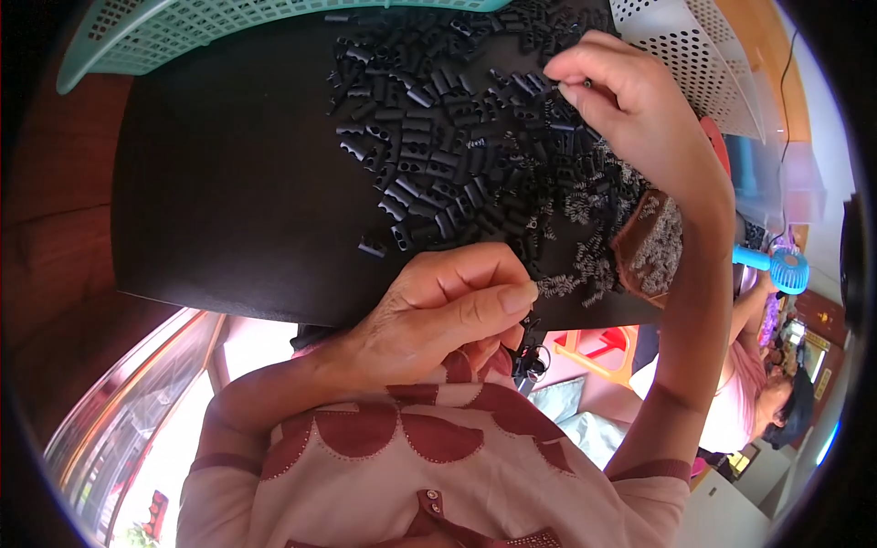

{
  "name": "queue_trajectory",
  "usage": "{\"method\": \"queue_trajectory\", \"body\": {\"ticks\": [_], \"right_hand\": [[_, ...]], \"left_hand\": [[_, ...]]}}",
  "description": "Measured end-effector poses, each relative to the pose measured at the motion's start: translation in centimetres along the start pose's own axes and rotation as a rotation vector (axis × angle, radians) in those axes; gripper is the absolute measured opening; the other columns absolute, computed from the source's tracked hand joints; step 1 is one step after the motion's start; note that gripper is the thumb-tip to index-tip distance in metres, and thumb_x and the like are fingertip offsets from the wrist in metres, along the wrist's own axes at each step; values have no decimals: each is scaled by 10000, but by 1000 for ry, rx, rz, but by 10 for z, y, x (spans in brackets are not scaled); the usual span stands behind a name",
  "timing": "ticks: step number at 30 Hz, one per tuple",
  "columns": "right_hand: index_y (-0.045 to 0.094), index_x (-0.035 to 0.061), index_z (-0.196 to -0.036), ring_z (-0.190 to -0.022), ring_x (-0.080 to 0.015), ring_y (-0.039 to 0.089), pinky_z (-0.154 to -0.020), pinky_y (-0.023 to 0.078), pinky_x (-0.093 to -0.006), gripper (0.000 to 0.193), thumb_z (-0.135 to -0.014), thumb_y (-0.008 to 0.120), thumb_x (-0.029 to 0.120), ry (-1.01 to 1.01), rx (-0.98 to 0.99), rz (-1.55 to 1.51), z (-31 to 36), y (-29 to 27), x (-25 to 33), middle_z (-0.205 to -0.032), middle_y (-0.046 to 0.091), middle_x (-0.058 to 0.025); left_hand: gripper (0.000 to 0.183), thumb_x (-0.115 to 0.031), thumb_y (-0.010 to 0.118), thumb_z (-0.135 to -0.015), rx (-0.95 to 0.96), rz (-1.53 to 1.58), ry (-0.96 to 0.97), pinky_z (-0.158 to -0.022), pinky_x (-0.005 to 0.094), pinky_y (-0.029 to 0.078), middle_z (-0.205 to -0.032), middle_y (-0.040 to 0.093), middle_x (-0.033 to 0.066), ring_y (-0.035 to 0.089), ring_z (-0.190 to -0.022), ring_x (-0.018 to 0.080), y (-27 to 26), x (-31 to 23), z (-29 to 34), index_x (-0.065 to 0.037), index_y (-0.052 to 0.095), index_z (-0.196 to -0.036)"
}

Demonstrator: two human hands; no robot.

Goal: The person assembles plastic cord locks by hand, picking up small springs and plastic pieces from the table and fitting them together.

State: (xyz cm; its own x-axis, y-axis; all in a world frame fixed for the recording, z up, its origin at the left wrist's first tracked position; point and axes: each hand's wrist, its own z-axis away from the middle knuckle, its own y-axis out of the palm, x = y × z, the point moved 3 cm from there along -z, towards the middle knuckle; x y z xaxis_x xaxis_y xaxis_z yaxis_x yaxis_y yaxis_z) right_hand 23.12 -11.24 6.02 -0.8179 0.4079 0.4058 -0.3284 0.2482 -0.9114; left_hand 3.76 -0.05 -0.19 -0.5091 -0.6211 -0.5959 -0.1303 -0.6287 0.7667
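Note:
Many small black plastic pieces with twin holes (416, 137), like cord-lock parts, lie spread over the dark tabletop (219, 183). Loose small metal springs (577, 208) are heaped to their right. My left hand (452, 306) is closed by the table's near edge, thumb pressed against the curled index finger; whatever it holds is hidden. Over the far right of the pile, my right hand (626, 96) has thumb and index finger nearly together in a pinch. A small dark round end shows inside its curled fingers, too little to name.
A green perforated basket (183, 50) stands along the far left edge, a white perforated basket (690, 59) at the far right. Beside my right forearm sits a brown-rimmed container (624, 254) of springs. Another person (754, 388) is at the right, near a blue handheld fan (788, 271).

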Motion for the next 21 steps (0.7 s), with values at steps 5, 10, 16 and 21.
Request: {"method": "queue_trajectory", "body": {"ticks": [5,10,16,21], "right_hand": [[583,-15,-949,-650,-153,498,-589,401,-276,106,-844,578,-7,-18,1,103,-7,10,-12,-795,515,-59],[585,10,-911,-715,-275,546,-636,433,-363,97,-820,582,45,37,-10,153,-11,15,-9,-806,550,-110],[598,35,-874,-779,-359,589,-677,461,-438,93,-792,582,75,-6,56,176,-10,18,-5,-830,593,-137],[603,17,-991,-747,-269,576,-663,456,-357,158,-839,561,25,-41,-65,150,-13,-6,-26,-861,570,-101]], "left_hand": [[200,-159,479,-976,0,1,32,-550,232,434,-826,574,124,516,-621,108,-1,2,-1,18,529,-897],[191,-150,473,-977,4,0,43,-544,237,434,-820,571,129,515,-612,119,-2,2,-2,18,526,-902],[192,-150,472,-978,1,10,48,-543,246,432,-816,568,134,513,-605,125,-3,2,-1,19,521,-903],[202,-157,474,-979,3,27,25,-539,251,425,-805,564,125,510,-595,129,1,1,-1,26,528,-911]]}}
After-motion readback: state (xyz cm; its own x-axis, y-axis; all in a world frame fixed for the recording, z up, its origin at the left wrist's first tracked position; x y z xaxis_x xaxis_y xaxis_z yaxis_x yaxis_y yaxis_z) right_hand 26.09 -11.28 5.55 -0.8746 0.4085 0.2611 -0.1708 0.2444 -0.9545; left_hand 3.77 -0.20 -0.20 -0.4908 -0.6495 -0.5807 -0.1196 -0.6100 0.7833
